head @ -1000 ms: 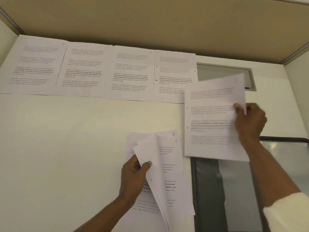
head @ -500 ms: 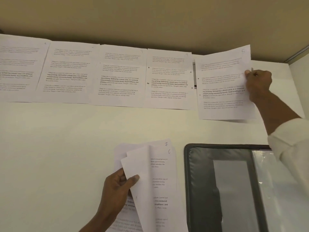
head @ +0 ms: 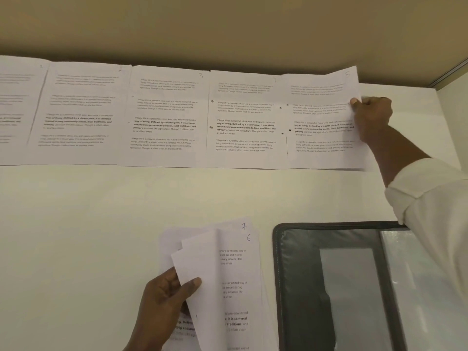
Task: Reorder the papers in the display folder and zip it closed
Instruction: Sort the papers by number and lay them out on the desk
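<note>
pinching sheet 5 (head: 321, 120) at its right edge with the right hand (head: 372, 117), thumb on top, at the right end of the row (head: 162, 115) lying along the back of the desk (head: 88, 224). gripping the stack (head: 228, 282) with the left hand (head: 167, 300), closed around it, sheets 6 and 7 on top. lying open just right of the stack, the folder (head: 329, 287).

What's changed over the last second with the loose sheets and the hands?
The right hand carried page 5 from above the folder up to the row's right end, beside page 4, still pinching it. The left hand keeps holding the remaining stack; the folder stays open.
</note>
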Tool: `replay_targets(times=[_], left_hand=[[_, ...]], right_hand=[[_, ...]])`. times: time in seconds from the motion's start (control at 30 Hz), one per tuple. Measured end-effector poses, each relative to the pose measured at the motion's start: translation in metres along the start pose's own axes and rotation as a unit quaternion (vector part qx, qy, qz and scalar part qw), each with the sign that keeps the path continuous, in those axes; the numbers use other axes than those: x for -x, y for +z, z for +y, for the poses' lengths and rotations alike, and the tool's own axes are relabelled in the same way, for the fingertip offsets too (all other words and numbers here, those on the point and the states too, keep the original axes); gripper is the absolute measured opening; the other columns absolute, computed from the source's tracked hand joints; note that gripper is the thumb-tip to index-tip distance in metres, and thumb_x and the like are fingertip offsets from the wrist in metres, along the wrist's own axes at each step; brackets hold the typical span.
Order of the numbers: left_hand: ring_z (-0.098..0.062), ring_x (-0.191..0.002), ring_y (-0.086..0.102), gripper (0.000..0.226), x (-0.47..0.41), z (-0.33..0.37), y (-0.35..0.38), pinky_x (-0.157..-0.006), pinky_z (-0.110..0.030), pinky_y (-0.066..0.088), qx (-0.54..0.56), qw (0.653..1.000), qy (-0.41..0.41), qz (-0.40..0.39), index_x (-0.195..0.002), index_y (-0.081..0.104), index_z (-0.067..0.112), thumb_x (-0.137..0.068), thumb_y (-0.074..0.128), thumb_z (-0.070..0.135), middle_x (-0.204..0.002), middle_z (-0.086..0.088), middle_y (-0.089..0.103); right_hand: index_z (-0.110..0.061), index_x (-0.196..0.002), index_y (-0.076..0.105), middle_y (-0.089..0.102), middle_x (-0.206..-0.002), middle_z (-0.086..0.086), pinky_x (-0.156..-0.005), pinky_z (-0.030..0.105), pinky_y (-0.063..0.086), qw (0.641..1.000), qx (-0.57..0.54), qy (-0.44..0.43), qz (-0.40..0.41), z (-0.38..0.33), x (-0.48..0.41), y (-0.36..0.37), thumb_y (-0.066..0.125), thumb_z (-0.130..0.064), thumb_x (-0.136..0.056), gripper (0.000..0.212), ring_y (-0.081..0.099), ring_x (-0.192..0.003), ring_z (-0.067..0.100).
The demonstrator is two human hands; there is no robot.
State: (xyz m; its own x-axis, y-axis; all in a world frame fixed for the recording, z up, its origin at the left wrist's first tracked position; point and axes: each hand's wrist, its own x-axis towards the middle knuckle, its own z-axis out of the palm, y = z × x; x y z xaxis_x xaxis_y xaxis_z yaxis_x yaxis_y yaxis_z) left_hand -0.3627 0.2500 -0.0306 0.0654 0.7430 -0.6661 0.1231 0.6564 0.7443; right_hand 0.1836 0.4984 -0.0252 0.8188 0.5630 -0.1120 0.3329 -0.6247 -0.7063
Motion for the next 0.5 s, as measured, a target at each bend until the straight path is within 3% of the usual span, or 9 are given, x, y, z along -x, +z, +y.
replay_targets(times=[0.1,0.3,0.5], left_hand=[[-0.040,-0.076,0.077,0.024,0.001,0.001,0.001,-0.066,-0.054,0.062,-0.005,1.000,0.003,-0.003,-0.105,0.083,0.015,-0.093,0.073,-0.003,-0.093,-0.015,0.082],[-0.037,-0.072,0.077,0.023,0.003,0.006,0.002,-0.056,-0.043,0.060,-0.006,1.000,-0.001,-0.005,-0.107,0.082,0.016,-0.094,0.073,-0.001,-0.093,-0.014,0.082],[-0.037,-0.075,0.077,0.020,0.009,0.010,0.003,-0.063,-0.044,0.062,-0.012,1.000,0.002,-0.009,-0.109,0.082,0.018,-0.096,0.074,0.006,-0.095,-0.008,0.083]], right_hand=[[-0.016,-0.115,0.075,0.073,-0.125,0.007,-0.090,0.031,0.049,0.999,0.034,0.002,0.011,-0.003,0.002,0.001,0.071,-0.043,-0.095,0.034,0.069,-0.111,0.030],[-0.007,-0.140,0.055,0.059,-0.144,0.016,-0.109,0.049,0.047,0.984,0.150,0.059,0.078,-0.007,0.009,0.000,0.061,-0.057,-0.097,0.066,0.056,-0.133,0.039],[-0.016,-0.122,0.062,0.062,-0.130,0.012,-0.101,0.048,0.049,0.982,0.163,-0.044,0.088,0.010,0.057,0.000,0.065,-0.048,-0.095,0.042,0.057,-0.127,0.034]])
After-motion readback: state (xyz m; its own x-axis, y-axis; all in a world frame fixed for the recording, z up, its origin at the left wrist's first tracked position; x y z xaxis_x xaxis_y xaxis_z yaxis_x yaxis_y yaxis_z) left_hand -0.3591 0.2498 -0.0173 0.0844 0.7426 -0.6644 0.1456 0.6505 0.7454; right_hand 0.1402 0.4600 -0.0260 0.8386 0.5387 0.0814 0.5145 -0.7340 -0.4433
